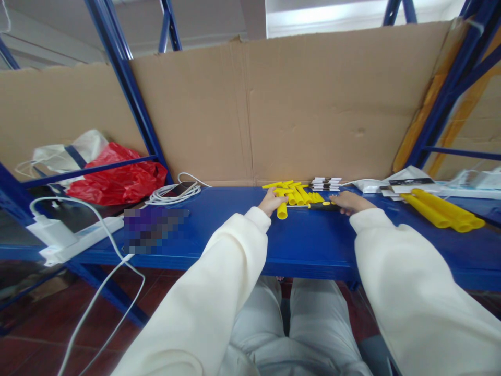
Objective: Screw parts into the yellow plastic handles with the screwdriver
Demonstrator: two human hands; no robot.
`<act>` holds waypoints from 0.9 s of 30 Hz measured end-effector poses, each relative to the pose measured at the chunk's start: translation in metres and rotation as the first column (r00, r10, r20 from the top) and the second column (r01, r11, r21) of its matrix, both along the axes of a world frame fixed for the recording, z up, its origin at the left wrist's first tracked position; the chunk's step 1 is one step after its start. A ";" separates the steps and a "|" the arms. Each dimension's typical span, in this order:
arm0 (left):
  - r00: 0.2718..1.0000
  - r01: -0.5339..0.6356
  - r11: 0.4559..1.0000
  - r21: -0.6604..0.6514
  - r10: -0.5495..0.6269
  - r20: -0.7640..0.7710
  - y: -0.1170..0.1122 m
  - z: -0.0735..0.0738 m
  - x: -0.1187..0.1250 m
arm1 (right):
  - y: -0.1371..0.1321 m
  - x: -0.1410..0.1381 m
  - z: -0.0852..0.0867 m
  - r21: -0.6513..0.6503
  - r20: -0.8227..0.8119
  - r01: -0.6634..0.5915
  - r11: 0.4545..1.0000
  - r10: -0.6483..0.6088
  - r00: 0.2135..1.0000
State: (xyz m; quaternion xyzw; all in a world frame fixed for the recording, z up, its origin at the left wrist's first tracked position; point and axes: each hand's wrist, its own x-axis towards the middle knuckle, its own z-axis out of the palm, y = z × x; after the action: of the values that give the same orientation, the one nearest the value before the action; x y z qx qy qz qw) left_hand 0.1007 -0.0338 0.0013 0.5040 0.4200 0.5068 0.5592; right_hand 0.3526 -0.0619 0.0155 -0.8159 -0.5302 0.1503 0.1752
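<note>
My left hand [269, 202] is closed on a short yellow plastic tube [282, 211], whose open round end faces me. My right hand [349, 202] grips the rear end of a screwdriver [323, 206] with a black and yellow handle. Its thin metal shaft points left, toward the tube; whether the tip touches the tube I cannot tell. Just behind both hands, a pile of yellow tubes and smaller yellow pieces [299, 195] lies on the blue shelf [235, 237]. A stack of black and white cards [326, 184] sits behind the screwdriver.
Larger yellow tubes [446, 210] lie at the right beside a white plastic bag [370, 185]. Toward the left are a coiled white cable [172, 194], a red bag [117, 175] and a power strip [82, 243] with its cord hanging down. Upright cardboard [313, 104] closes off the back.
</note>
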 end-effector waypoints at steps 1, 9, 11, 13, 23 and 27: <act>1.000 0.021 0.999 0.025 -0.021 -0.013 0.001 -0.001 0.000 | -0.001 -0.001 0.001 -0.005 0.002 0.003 1.000 -0.003 1.000; 0.971 0.042 0.996 0.080 -0.022 -0.238 0.006 -0.006 0.000 | -0.002 -0.005 0.004 -0.040 0.042 0.012 0.999 -0.011 0.999; 0.963 0.029 0.998 0.061 -0.011 -0.270 0.006 -0.007 0.000 | -0.001 -0.005 0.003 -0.045 0.062 0.009 0.999 -0.006 0.998; 0.959 0.036 0.999 0.038 -0.024 -0.283 0.006 -0.008 0.000 | -0.001 -0.005 0.003 -0.046 0.067 0.009 0.999 -0.006 0.998; 0.984 0.143 0.990 -0.003 -0.143 -0.103 0.009 -0.004 0.003 | -0.005 -0.009 0.006 -0.050 0.041 0.023 0.998 -0.021 0.999; 0.984 0.177 0.983 -0.048 -0.177 0.001 0.002 -0.001 0.006 | -0.005 -0.009 0.007 -0.052 0.035 0.038 0.998 -0.037 0.999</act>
State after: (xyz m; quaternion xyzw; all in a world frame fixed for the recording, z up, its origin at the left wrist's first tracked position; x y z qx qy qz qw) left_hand 0.1064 -0.0321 0.0005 0.5266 0.3866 0.4441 0.6132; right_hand 0.3436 -0.0664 0.0220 -0.8325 -0.5135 0.1471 0.1474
